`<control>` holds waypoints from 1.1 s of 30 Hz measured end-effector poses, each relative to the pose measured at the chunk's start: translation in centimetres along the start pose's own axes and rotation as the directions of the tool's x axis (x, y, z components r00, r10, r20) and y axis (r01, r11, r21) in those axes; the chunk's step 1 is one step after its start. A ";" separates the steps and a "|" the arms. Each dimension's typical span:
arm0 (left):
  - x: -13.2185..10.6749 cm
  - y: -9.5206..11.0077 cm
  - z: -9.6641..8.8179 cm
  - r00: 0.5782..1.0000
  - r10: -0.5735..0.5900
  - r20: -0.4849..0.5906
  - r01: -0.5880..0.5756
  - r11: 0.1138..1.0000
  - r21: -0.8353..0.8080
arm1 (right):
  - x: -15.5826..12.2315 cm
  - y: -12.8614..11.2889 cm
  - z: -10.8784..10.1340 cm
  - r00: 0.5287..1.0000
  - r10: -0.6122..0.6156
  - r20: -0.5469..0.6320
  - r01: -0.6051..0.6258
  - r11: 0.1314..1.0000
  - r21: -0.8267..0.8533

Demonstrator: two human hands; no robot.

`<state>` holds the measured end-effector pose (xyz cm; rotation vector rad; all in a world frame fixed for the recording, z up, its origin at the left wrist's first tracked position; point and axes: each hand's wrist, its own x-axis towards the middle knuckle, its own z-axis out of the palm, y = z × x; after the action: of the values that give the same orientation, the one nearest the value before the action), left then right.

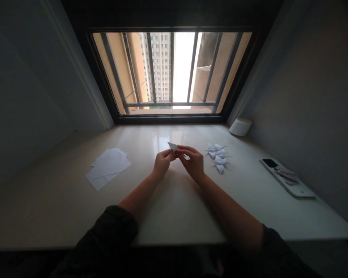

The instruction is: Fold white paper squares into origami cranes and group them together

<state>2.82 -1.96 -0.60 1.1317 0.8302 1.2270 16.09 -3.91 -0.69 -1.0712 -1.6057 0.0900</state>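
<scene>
**Two hands pinch a small folded paper over a pale counter beneath a barred window**

The room is dim, with plain grey walls on both sides closing in on a wide window (172, 71) fitted with dark vertical bars; outside stand tan walls and a tall apartment block in bright daylight. Below the window runs a broad, glossy, cream-coloured counter (60, 200) that reflects the light near the sill.

On the counter's left part lies one loose stack of white paper sheets (108, 168), fanned unevenly; the number of sheets cannot be told. At the right edge lies one long white tray-like object (292, 185) with a dark phone-like slab and some small items on it, too dim to name. In the far right corner stands one white cylindrical container (240, 126). No writing or brand can be read anywhere.

Right of centre sits a cluster of finished folded paper figures (218, 156), about three or four, touching one another.

At the centre, just above the counter, the left hand (162, 162) and right hand (195, 162) meet, both closed in a fingertip pinch on one small folded paper piece (173, 146), whose pointed end sticks up to the left. Dark sleeves are pushed up on both forearms.
</scene>
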 end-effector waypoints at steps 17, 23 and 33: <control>-0.2 0.3 0.4 0.991 0.134 0.011 -0.134 0.988 0.072 | 0.2 -1.0 -0.1 0.993 0.112 -0.045 -0.107 0.990 0.093; -0.1 0.0 0.1 0.985 0.173 -0.019 -0.169 0.978 0.118 | 0.2 -0.7 -0.2 0.993 0.113 -0.020 -0.112 0.993 0.046; -0.1 0.1 0.1 0.981 0.191 -0.018 -0.188 0.977 0.101 | 0.3 -0.7 -0.1 0.996 0.079 -0.040 -0.078 0.997 0.028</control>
<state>2.87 -2.10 -0.54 1.3010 0.8256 1.3733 15.77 -4.19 -0.01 -1.1095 -1.5215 0.1402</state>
